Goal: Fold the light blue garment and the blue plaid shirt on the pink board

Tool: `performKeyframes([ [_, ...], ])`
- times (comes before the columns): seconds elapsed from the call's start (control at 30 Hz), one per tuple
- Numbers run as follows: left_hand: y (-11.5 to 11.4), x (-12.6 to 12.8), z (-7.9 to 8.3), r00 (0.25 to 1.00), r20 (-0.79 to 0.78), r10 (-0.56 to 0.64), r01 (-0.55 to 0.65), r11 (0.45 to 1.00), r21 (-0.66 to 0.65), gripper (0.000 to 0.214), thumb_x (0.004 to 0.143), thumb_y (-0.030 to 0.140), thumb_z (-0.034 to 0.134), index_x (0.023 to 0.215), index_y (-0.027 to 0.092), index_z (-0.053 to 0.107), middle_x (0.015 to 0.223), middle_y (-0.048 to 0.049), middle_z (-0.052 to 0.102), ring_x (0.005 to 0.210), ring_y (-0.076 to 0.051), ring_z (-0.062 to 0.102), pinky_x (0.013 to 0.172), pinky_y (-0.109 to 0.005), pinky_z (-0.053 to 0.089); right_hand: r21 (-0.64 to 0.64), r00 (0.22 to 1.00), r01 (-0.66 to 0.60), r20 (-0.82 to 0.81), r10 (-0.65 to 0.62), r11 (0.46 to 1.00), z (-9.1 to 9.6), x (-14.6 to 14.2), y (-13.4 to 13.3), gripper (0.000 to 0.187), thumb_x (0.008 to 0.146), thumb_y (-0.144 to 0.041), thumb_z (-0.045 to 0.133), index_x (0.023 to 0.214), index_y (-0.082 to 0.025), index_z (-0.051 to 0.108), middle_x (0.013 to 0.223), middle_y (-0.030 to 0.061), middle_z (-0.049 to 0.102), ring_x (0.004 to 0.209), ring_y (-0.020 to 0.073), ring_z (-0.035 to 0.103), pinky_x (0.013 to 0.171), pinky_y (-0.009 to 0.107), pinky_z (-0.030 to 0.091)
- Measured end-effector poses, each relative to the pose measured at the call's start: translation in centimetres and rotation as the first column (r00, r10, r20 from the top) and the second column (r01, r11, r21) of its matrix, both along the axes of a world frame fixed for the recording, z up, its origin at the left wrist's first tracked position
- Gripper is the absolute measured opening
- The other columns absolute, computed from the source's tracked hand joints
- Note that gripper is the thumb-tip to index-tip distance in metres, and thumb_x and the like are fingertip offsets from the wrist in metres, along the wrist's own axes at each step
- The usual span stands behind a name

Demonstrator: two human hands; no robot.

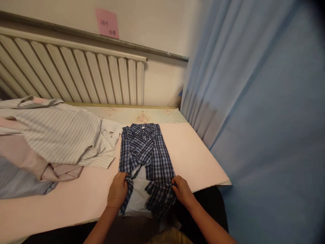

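Observation:
A blue plaid shirt (161, 157) lies on the pink-covered table, its collar toward the wall and its sleeves folded in across the front. My left hand (118, 190) pinches the shirt's left edge low down. On the opposite edge, my right hand (182, 190) grips the fabric at about the same height. Between the hands the lower front parts, showing the pale inside of the shirt. The hem hangs past the table's near edge.
Left of the plaid shirt lies a heap of clothes, with a striped shirt (63, 132) on top and a dusty pink garment (22, 152) beneath. A radiator (83, 74) and a pink note (107, 23) are at the wall. A blue curtain (254, 118) hangs along the right.

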State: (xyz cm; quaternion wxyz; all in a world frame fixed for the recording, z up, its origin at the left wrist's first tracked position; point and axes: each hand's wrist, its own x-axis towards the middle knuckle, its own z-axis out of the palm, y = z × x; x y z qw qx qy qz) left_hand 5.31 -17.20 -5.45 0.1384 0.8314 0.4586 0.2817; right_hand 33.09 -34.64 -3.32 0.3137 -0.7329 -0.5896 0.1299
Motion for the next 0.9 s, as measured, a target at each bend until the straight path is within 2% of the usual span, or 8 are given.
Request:
performKeyframes([
  [0.17,0.0,-0.1,0.1,1.000,0.012,0.001,-0.001,1.000,-0.005,0.025,0.079,0.010,0.036,0.092,0.021,0.055,0.095,-0.0059,0.057,0.098,-0.021,0.054,0.089,-0.035,0.045,0.011,1.000,0.021,-0.015,-0.021,1.000,-0.1,-0.2,0.0,0.020,0.071,-0.005,0.049,0.086,-0.019,0.053,0.086,0.0046,0.056,0.083,0.0189,0.052,0.077,0.031,0.041],
  [0.33,-0.1,0.0,0.5,0.999,0.035,0.011,-0.010,1.000,-0.029,0.026,0.078,0.010,0.037,0.090,0.022,0.056,0.093,-0.0054,0.058,0.097,-0.020,0.056,0.090,-0.035,0.045,0.018,0.989,0.086,-0.121,-0.083,0.996,-0.1,-0.4,-0.2,0.019,0.071,-0.007,0.050,0.084,-0.021,0.055,0.084,0.0023,0.057,0.080,0.0176,0.053,0.075,0.029,0.041],
  [0.5,0.2,-0.1,0.7,0.989,0.144,0.014,-0.001,0.996,-0.089,0.024,0.074,0.012,0.038,0.085,0.022,0.057,0.090,-0.0049,0.059,0.093,-0.021,0.057,0.087,-0.036,0.046,0.085,0.926,0.303,-0.261,-0.272,0.949,-0.1,-1.7,-2.1,0.006,0.078,-0.022,0.053,0.083,-0.020,0.056,0.076,0.0012,0.056,0.070,0.0172,0.052,0.068,0.029,0.042],
  [0.6,-0.3,-0.6,1.1,0.983,0.180,0.023,-0.003,0.994,-0.113,0.025,0.072,0.011,0.036,0.085,0.021,0.056,0.088,-0.0045,0.060,0.088,-0.020,0.058,0.084,-0.034,0.047,0.023,0.849,0.424,-0.359,-0.389,0.905,-1.0,-2.5,-4.0,0.013,0.080,-0.032,0.051,0.076,-0.020,0.057,0.069,0.0008,0.056,0.066,0.0172,0.051,0.065,0.029,0.040],
  [0.67,-1.3,-1.3,1.6,0.978,0.211,0.011,0.017,0.991,-0.130,0.029,0.068,0.010,0.035,0.086,0.021,0.055,0.087,-0.0037,0.061,0.088,-0.019,0.058,0.083,-0.033,0.047,-0.064,0.793,0.443,-0.438,-0.424,0.894,-2.1,-2.8,-5.0,0.013,0.073,-0.032,0.056,0.068,-0.020,0.055,0.063,-0.0008,0.053,0.062,0.0162,0.049,0.062,0.029,0.039],
  [0.77,-3.8,-2.9,2.2,0.954,0.293,-0.058,0.112,0.979,-0.172,0.035,0.060,0.008,0.035,0.085,0.022,0.054,0.088,-0.0029,0.060,0.089,-0.019,0.057,0.084,-0.033,0.046,-0.230,0.647,0.356,-0.638,-0.417,0.906,-4.0,-3.1,-5.8,0.013,0.059,-0.028,0.064,0.060,-0.020,0.054,0.057,-0.0025,0.053,0.055,0.0138,0.047,0.056,0.026,0.038],
  [0.83,-5.9,-4.1,2.3,0.936,0.329,-0.123,0.193,0.962,-0.190,0.035,0.057,0.007,0.037,0.083,0.023,0.054,0.089,-0.0033,0.060,0.090,-0.019,0.056,0.083,-0.033,0.046,-0.284,0.503,0.239,-0.782,-0.368,0.929,-4.8,-3.4,-5.9,0.017,0.055,-0.026,0.066,0.070,-0.018,0.061,0.065,-0.0006,0.061,0.057,0.0136,0.052,0.056,0.025,0.039],
  [0.9,-7.9,-5.3,1.9,0.925,0.333,-0.181,0.262,0.940,-0.219,0.034,0.056,0.008,0.038,0.081,0.024,0.055,0.091,-0.0044,0.061,0.092,-0.020,0.056,0.084,-0.033,0.046,-0.269,0.385,0.142,-0.872,-0.303,0.953,-5.2,-3.8,-5.7,0.030,0.054,-0.024,0.068,0.083,-0.017,0.066,0.075,0.0015,0.067,0.062,0.0149,0.057,0.060,0.026,0.041],
])
